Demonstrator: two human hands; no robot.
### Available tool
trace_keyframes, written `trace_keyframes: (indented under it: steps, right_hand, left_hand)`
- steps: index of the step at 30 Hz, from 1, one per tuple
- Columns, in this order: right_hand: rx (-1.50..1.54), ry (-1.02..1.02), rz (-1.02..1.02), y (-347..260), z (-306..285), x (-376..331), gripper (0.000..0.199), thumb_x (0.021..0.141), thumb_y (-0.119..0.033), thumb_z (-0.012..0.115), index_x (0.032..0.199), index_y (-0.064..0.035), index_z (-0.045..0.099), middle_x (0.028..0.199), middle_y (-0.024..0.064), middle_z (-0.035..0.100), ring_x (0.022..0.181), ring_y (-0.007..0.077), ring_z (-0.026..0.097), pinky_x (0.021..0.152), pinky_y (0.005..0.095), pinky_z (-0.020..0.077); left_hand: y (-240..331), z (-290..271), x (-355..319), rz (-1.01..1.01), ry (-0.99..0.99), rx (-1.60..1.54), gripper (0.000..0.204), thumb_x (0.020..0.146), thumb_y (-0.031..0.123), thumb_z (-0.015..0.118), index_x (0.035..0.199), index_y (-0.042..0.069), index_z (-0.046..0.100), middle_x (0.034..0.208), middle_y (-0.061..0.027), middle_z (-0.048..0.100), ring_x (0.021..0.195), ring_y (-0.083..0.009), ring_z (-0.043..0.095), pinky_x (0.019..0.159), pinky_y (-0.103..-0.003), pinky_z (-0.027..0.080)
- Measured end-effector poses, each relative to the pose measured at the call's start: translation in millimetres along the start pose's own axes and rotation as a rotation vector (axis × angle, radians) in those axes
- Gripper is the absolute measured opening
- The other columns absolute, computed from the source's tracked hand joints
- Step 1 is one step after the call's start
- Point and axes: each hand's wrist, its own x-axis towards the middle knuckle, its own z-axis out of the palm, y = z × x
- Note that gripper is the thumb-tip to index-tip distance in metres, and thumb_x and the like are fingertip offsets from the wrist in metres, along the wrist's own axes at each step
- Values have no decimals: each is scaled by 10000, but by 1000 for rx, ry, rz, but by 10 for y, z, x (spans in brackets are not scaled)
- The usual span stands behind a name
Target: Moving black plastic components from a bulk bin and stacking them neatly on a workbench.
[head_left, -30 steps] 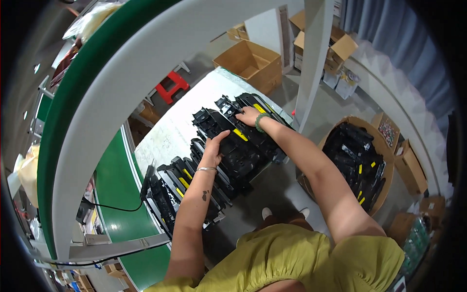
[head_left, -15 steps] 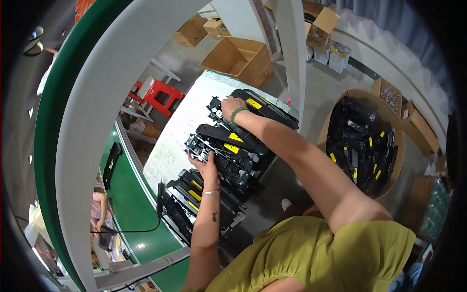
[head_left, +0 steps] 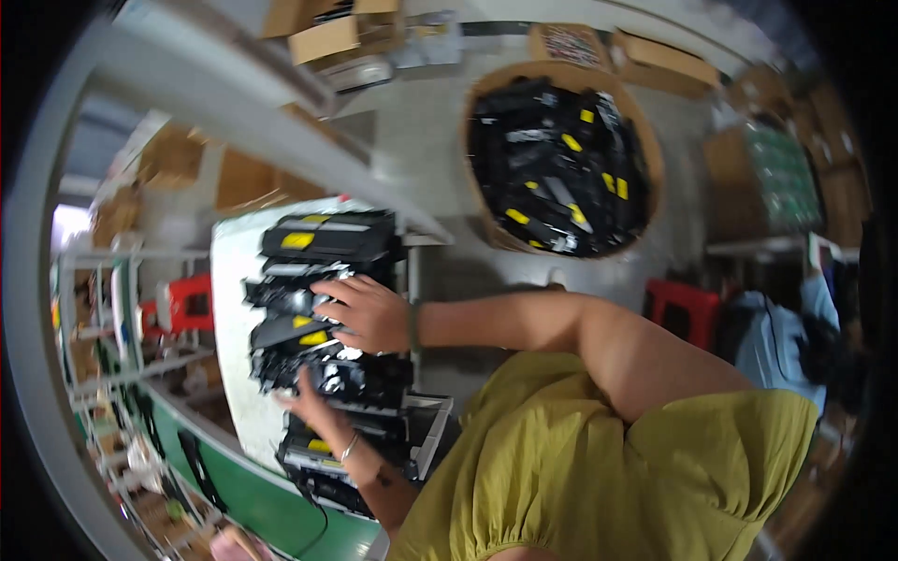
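Long black cartridges point(head_left: 327, 238) with yellow labels lie side by side in a row on a white tabletop point(head_left: 234, 271). My left hand point(head_left: 313, 411) is at the left end of one cartridge point(head_left: 341, 379) in the row's nearer half, thumb on top and fingers partly hidden at its edge; it appears to grip it. Over the middle of the row, my right hand point(head_left: 369, 316) spreads its fingers across the right part of another cartridge point(head_left: 290, 329). Its fingertips seem to touch the top, though motion blurs them. More cartridges point(head_left: 318, 449) lie nearer to me.
A large round-sided carton point(head_left: 482, 201) full of similar black cartridges stands on the floor ahead right. A white post point(head_left: 309, 140) slants across the far left. Beside the tabletop runs a green surface point(head_left: 248, 496). Red stools point(head_left: 192, 301) and open cardboard boxes point(head_left: 323, 42) stand around.
My view has swung to the right. My right hand has left the far cartridge's left end and come back over the row with fingers spread. My left hand stays at its cartridge's end.
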Motion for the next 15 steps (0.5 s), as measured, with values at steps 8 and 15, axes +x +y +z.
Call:
trace_keyframes:
  steps: [8,15]
  right_hand:
    - [-147,-824,1202,1278,-1906,-2817,356,729,-252,551,1024,-58,597,1044,173,590,988,322,554,835,386,448]
    - [-166,-315,1328,2607,-2292,-3633,364,735,-235,570,1030,-21,579,1015,215,566,972,347,539,859,390,436]
  left_hand:
    - [872,1466,-1053,591,-566,311,334,819,8,491,1147,-13,436,1102,-146,530,988,-204,529,860,-301,429]
    - [-1637,3490,-1575,-978,-885,210,443,822,267,596,1188,51,467,1132,-102,525,1037,-195,504,878,-316,409]
